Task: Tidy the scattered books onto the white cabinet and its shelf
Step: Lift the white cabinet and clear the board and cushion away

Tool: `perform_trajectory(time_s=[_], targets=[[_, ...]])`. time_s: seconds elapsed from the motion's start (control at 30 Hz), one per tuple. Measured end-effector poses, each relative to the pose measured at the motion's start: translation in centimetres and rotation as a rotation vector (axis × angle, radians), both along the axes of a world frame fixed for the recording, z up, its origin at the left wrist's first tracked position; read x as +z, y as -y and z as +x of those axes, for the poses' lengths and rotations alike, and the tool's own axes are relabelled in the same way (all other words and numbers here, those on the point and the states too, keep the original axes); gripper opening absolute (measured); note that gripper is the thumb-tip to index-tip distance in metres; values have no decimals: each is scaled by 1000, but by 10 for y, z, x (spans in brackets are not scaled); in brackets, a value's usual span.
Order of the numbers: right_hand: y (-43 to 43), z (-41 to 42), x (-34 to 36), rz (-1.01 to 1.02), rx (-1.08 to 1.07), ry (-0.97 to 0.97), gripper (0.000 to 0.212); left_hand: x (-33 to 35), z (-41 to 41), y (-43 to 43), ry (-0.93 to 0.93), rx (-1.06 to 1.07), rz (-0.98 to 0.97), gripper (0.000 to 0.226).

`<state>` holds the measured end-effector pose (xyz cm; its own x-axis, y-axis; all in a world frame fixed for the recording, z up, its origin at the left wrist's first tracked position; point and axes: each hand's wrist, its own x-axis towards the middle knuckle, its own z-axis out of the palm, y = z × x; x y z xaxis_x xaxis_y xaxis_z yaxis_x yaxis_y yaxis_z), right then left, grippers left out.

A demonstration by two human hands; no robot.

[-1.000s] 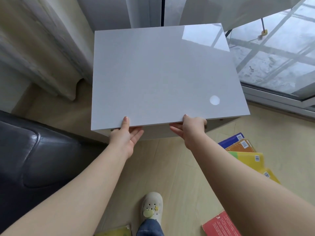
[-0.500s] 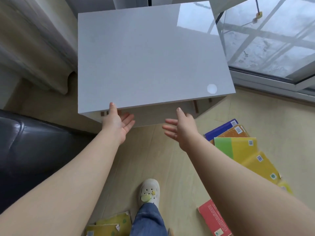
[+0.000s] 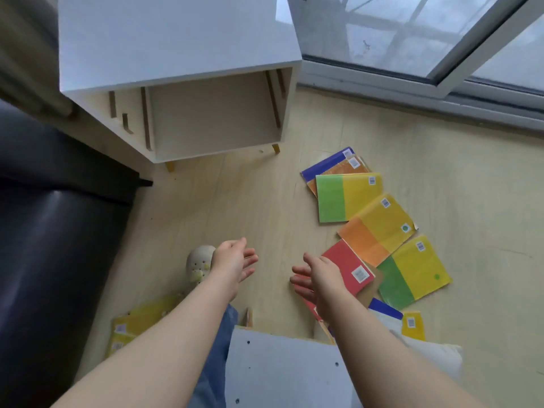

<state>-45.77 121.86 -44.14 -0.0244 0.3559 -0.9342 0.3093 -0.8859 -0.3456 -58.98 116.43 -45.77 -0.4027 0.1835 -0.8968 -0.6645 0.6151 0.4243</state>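
My one camera sits on my head and looks steeply down and a little forward, through a wide lens. My forearms run up from the bottom edge to my left grip (image 3: 232, 266) and right grip (image 3: 318, 278) near the middle. The white cabinet (image 3: 176, 39) fills the upper left, close below me. The floor (image 3: 235, 201) spreads beneath, and the window (image 3: 412, 30) crosses the top right.

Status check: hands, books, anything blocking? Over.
Left hand and right hand open, holding nothing. Books scattered on floor; red book nearest right hand. White cabinet front unobstructed.
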Motion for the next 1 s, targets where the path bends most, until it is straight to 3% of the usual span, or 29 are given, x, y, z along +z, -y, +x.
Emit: perform_trajectory(time_s=[0.3,0.43,0.53,0.57,0.63,0.7,0.73,0.87,1.0], targets=[[78,128,-39,-96,-84,146,16,-35,92,82,-14,-297,-218,18],[100,155,-74,-54,-32,301,13,-75,100,101,-198,-545,-349,14],[116,169,-103,-21,7,430,9,-99,106,123,-382,-725,-532,29],[123,172,-112,-17,23,468,11,-106,108,133,-393,-735,-569,36],[134,178,-129,-63,2,492,37,-119,108,150,-360,-719,-578,55],[140,182,-139,-149,-78,437,63,-129,105,160,-271,-666,-510,76],[142,182,-143,-182,-124,388,66,-135,102,164,-227,-628,-476,84],[152,185,-153,-164,-76,361,45,-148,92,179,-86,-552,-486,81],[150,178,-139,-57,-20,406,29,-134,82,187,-134,-429,-411,65]])
